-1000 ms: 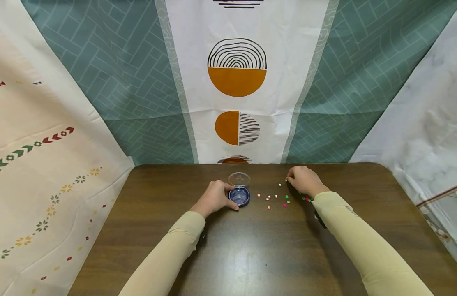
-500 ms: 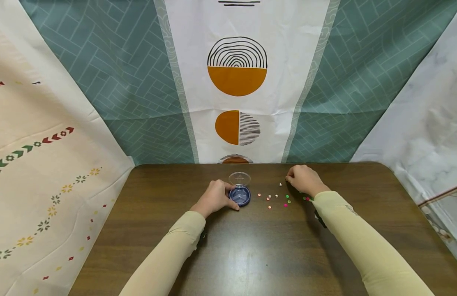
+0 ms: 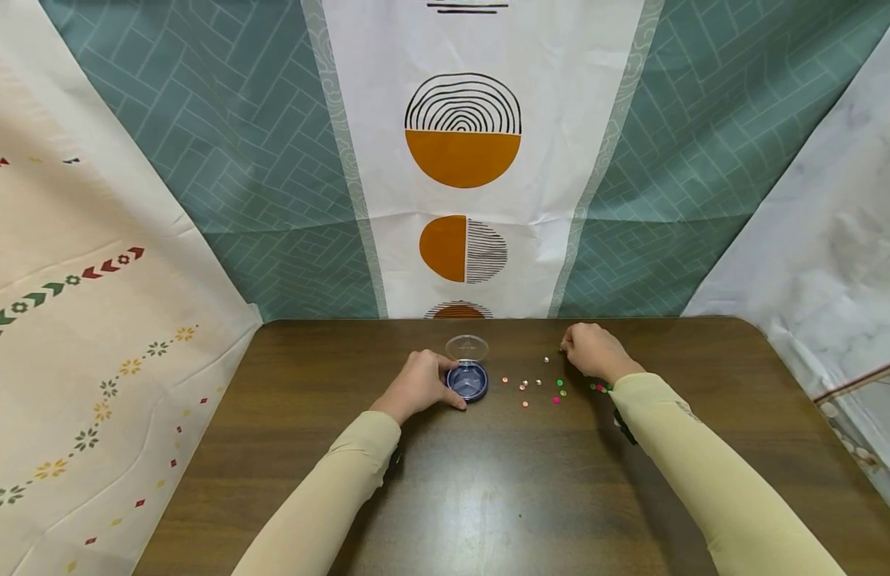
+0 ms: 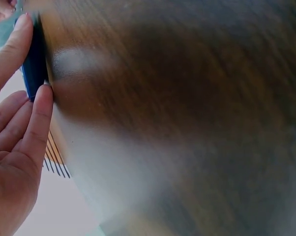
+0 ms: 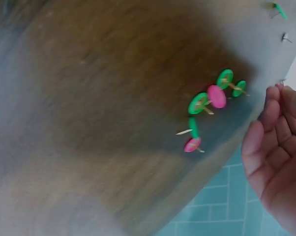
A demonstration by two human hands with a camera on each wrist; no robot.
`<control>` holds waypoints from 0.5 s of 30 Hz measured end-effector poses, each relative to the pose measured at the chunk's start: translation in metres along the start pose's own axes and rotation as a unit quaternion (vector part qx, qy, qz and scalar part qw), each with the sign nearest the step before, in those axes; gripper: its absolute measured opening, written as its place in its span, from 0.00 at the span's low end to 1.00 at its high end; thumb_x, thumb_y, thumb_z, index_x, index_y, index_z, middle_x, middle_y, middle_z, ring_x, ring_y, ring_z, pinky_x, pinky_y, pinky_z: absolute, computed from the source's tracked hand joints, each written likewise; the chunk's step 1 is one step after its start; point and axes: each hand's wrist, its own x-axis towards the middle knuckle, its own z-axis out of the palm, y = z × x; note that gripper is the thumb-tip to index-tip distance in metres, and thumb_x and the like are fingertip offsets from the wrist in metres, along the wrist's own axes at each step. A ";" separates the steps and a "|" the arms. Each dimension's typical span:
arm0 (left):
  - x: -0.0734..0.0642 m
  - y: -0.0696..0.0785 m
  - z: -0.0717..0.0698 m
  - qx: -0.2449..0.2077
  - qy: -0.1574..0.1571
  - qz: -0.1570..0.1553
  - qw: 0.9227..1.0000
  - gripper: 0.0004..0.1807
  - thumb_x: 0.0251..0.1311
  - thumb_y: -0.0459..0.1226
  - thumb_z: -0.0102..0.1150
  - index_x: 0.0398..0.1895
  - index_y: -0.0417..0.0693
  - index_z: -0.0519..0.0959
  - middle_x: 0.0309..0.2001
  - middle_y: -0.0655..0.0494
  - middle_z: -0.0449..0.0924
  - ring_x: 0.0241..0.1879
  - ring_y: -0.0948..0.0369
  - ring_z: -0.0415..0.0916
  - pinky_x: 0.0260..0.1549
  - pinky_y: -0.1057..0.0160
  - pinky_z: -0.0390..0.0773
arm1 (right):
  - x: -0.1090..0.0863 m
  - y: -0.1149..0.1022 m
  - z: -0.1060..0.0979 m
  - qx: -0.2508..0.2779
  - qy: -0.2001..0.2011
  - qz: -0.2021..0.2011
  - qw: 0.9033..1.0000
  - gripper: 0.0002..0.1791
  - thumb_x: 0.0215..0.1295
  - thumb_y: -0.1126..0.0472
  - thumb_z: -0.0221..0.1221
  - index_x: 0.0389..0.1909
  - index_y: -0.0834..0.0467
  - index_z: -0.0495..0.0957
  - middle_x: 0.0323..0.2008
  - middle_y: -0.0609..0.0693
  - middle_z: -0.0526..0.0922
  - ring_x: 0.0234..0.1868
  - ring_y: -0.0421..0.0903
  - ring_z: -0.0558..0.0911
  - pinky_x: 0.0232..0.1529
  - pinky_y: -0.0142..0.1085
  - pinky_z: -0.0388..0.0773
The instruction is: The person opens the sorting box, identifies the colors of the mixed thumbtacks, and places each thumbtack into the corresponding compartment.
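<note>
My left hand (image 3: 416, 380) holds a small round dark-blue case (image 3: 485, 387) between thumb and fingers. Its clear lid (image 3: 467, 347) stands raised at the back, and dividers split the inside into compartments. In the left wrist view the blue side wall (image 4: 36, 61) of the case shows between thumb and fingers. Farther right, my right hand (image 3: 592, 352) pinches a tiny metallic thumbtack (image 5: 282, 81) at its fingertips, near the table's far edge. Under that hand lie green thumbtacks (image 5: 225, 78) and pink thumbtacks (image 5: 216, 96), with pins showing.
Between the hands, several copper-coloured thumbtacks (image 3: 525, 404), silvery thumbtacks (image 3: 539, 382), a pink thumbtack (image 3: 556, 400) and green ones are scattered on the brown wooden table (image 3: 459, 496). A patterned curtain (image 3: 463, 264) hangs right behind the table's far edge.
The right fingertips have closed over the silvery thumbtack that lay beside them and shifted slightly right. My left hand and the case have stayed in place.
</note>
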 end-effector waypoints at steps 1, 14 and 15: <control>0.000 0.000 0.000 0.000 0.000 -0.001 1.000 0.42 0.23 0.48 0.81 0.52 0.47 0.80 0.34 0.57 0.85 0.25 0.66 0.74 0.26 0.69 0.75 | 0.000 -0.002 0.000 0.013 -0.005 0.000 1.000 0.13 0.67 0.62 0.48 0.37 0.58 0.82 0.32 0.50 0.82 0.23 0.44 0.72 0.31 0.38 0.69; -0.001 -0.001 0.000 -0.002 -0.003 0.002 1.000 0.42 0.23 0.48 0.81 0.52 0.48 0.80 0.30 0.58 0.83 0.27 0.67 0.75 0.31 0.68 0.76 | -0.002 -0.051 -0.001 0.098 0.012 -0.086 0.991 0.09 0.67 0.58 0.53 0.36 0.58 0.80 0.32 0.48 0.82 0.30 0.41 0.75 0.34 0.34 0.71; -0.001 -0.001 0.000 -0.001 -0.002 0.004 1.000 0.42 0.23 0.48 0.82 0.52 0.48 0.80 0.30 0.58 0.83 0.27 0.67 0.75 0.30 0.68 0.76 | -0.002 -0.055 -0.001 0.099 0.016 -0.094 0.991 0.09 0.67 0.57 0.53 0.36 0.57 0.80 0.31 0.47 0.82 0.29 0.41 0.75 0.34 0.35 0.72</control>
